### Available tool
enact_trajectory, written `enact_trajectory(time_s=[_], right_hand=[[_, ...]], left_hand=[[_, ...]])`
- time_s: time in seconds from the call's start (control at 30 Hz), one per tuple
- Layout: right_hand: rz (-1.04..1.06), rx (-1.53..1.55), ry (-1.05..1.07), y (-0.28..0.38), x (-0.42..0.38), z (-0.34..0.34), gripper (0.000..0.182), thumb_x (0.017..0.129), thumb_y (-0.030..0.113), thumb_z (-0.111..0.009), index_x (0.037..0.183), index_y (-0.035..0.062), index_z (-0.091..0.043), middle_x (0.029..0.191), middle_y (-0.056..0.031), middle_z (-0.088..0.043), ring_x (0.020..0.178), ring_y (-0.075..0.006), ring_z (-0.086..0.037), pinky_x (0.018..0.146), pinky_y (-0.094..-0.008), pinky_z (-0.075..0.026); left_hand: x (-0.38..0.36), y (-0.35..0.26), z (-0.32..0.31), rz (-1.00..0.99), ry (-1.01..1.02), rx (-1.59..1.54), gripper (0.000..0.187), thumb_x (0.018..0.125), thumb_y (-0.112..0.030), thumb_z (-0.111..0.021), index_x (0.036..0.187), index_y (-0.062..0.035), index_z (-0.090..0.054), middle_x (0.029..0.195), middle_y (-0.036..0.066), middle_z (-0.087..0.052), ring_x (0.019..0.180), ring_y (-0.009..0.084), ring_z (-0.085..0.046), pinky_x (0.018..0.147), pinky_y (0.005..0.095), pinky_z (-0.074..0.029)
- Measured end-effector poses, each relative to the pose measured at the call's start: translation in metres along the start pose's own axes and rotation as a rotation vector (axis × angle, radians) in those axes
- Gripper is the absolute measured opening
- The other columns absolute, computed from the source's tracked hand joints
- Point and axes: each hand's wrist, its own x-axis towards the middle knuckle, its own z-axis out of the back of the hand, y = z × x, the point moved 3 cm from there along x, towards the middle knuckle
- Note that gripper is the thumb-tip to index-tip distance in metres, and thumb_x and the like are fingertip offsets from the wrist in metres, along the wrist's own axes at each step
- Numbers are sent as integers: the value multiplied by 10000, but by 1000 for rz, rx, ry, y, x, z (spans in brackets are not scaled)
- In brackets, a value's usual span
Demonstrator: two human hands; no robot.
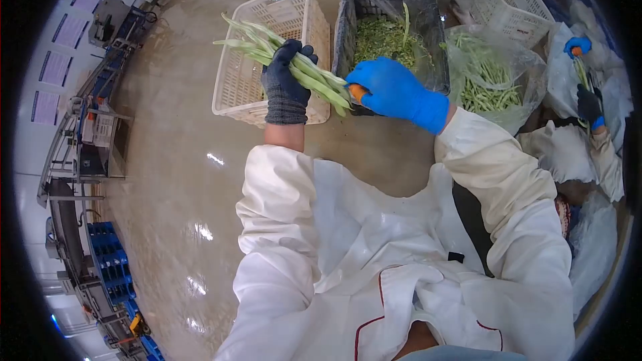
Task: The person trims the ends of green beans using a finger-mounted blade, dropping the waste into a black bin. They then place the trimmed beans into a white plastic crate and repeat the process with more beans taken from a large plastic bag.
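Observation:
My left hand (287, 80), in a dark knit glove, is closed around a bunch of long flat green beans (321, 83). The bunch slants from upper left to lower right, with bean ends sticking out on both sides of the fist. My right hand (401, 93), in a blue glove, grips an orange-handled knife (358, 92) right beside the lower bean ends. Its blade cannot be made out. Beneath the hands stand a white plastic crate (224, 87) on the left and a black crate (342, 33) holding green trimmings (381, 40).
A clear bag of green beans (485, 80) stands right of the black crate. Co-workers' gloved hands (588, 103) are at the right edge and the top. Another white crate (515, 13) leans at upper right. Machinery (100, 113) lines the left wall; the floor (174, 180) looks wet.

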Motion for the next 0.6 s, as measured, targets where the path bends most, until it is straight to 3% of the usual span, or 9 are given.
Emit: enact_trajectory(time_s=[0.17, 0.33, 0.43, 0.53, 0.6], right_hand=[[93, -254, 44, 2, -1, 6, 88, 742, 174, -616, 795, 108, -640, 784, -109, -609, 706, -298, -584, 719, -398, -422], [148, -360, 169, 7, -3, 6, 80, 695, 177, -631, 686, 98, -633, 715, -105, -603, 708, -279, -584, 740, -387, -417], [341, -418, 277, 11, -5, -5, 93, 677, 179, -641, 639, 95, -631, 684, -103, -595, 718, -276, -586, 756, -375, -425], [384, -399, 306, 15, -6, -4, 80, 691, 172, -637, 704, 95, -654, 712, -99, -612, 718, -284, -586, 753, -373, -438], [323, -427, 135, 8, -1, 20, 86, 697, 165, -637, 751, 103, -663, 764, -93, -631, 740, -284, -594, 748, -383, -443]], left_hand=[[-9, 1, -9, -30, 0, 236, 185, 827, -68, -627, 985, 20, -588, 853, 169, -640, 720, 278, -643, 675, 371, -544], [-23, -3, -20, -163, -31, 517, 241, 776, 0, -685, 993, 39, -588, 811, 152, -657, 656, 245, -664, 579, 331, -543], [-21, 5, -21, -190, 47, 823, 277, 750, 3, -716, 995, 41, -592, 794, 130, -660, 655, 224, -666, 588, 318, -543], [-22, 12, -23, -112, 187, 951, 292, 737, -6, -734, 989, 40, -595, 788, 115, -659, 656, 212, -666, 593, 307, -538], [-31, 14, -28, 19, 235, 891, 298, 738, -23, -737, 996, 41, -604, 791, 113, -659, 649, 208, -658, 592, 296, -530]])
